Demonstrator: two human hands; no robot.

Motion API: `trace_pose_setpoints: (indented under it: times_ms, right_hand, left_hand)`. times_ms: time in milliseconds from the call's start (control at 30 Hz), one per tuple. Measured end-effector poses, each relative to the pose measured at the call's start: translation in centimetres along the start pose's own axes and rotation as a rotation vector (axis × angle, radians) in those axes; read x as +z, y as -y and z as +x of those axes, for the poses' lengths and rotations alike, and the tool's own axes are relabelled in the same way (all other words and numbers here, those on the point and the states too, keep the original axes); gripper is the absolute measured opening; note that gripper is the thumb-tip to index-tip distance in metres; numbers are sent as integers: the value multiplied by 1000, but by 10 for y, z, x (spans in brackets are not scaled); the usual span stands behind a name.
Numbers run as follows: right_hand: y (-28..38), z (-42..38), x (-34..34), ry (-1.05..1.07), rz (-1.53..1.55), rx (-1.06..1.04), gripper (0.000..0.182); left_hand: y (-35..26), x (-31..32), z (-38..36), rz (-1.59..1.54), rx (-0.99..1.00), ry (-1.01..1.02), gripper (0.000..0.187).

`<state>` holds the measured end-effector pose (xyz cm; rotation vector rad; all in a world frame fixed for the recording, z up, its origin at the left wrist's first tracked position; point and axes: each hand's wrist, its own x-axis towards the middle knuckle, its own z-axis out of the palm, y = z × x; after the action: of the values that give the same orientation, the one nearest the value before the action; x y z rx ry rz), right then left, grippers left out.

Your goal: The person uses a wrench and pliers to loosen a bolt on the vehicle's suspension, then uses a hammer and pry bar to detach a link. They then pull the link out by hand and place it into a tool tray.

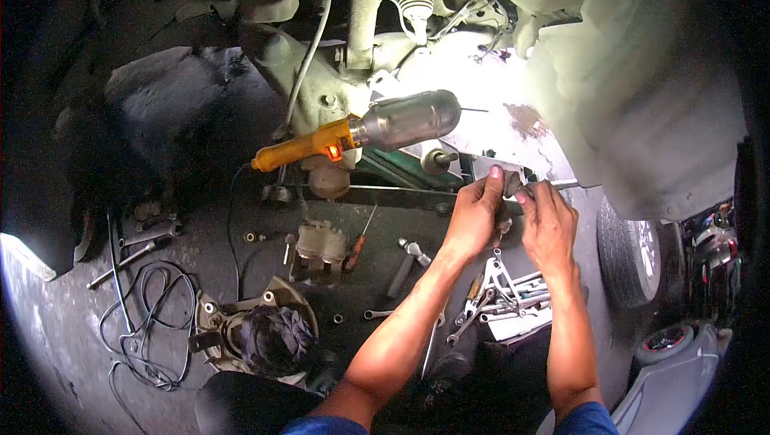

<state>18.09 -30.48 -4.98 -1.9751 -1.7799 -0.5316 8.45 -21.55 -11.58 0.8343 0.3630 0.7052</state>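
Note:
Both my hands are raised near the middle right, close together under the vehicle parts. My left hand (473,214) pinches a small dark part (511,184) between thumb and fingers. From the other side, my right hand (549,226) has its closed fingers on the same part, whose shape is partly hidden. Up and left of them hangs a yellow-handled work lamp (301,149), its lit end facing the metal. Below my hands, several wrenches (501,295) lie in a pile on a white sheet.
On the floor are a brake caliper (321,242), a screwdriver (361,238), a metal hub part (212,319) with dark cloth (277,339), and a coiled cable (144,323). A wheel (630,254) stands at the right. Suspension parts hang overhead.

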Motion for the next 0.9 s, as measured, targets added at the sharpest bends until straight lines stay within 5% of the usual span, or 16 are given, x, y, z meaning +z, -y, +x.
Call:
trace_pose_setpoints:
  times_ms: [733,900]
  right_hand:
    - [-6,-11,5,-130,-22,23,18]
    - [3,-7,-3,-156,-43,-32,21]
  left_hand:
    - [-7,3,-2,283,191,9,56]
    - [-6,4,1,121,74,40,55]
